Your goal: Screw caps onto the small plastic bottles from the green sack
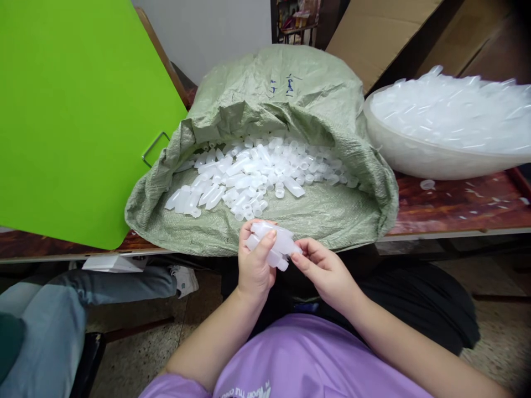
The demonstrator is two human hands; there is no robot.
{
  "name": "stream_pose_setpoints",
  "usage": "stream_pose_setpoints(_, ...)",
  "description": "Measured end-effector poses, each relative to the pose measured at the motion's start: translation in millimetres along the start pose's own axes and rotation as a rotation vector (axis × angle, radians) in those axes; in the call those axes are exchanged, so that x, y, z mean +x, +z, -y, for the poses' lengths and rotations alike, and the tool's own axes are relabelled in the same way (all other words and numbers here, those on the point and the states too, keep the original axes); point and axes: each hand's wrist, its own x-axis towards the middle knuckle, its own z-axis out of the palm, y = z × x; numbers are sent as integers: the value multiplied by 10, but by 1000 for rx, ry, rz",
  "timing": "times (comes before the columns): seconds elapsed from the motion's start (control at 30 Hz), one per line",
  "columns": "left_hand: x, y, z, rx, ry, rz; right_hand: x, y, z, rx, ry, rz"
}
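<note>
My left hand [254, 264] is closed around a bunch of small translucent white plastic tubes [279, 243], held just below the table's front edge. My right hand [323, 268] is beside them, its fingertips pinching the end of one tube in the bunch. Right behind the hands lies an open green woven sack [332, 213] on the table, with a heap of the same loose white tubes [253, 174] spilling inside its mouth.
A large white basin [415, 157] piled with clear plastic pieces sits on the red-brown table [456, 202] at right. A bright green board [70, 110] stands at left. Cardboard [373, 33] leans behind. Another person's jeans-clad leg [62, 298] is at lower left.
</note>
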Motion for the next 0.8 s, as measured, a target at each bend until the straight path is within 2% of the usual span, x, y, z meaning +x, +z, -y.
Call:
stream_pose_setpoints(0.13, -16, -60, -52, 10, -69, 99, -52, -27, 39, -64, -75, 62)
stream_pose_setpoints(0.27, -49, -139, -112, -52, -231, 177, -124, -128, 120, -195, -164, 127)
stream_pose_setpoints(0.37, -92, -244, -192, -78, -336, 238, -175, -302, 204, -199, -160, 255)
stream_pose_setpoints(0.5, -187, -474, -325, 97, -461, 359, -265, -631, 200, -380, -51, 416)
stream_pose_setpoints(0.57, -237, -587, -357, 227, -575, 447, -316, -756, 107, -562, 16, 400)
stream_pose_setpoints(0.67, -297, -679, -319, 399, -695, 519, -359, -818, -41, -812, -26, 223)
stream_pose_setpoints(0.73, -322, -678, -246, 481, -702, 508, -322, -782, -46, -891, -105, 167)
stream_pose_setpoints(0.8, -338, -642, -165, 555, -673, 491, -191, -697, 54, -898, -191, 216)
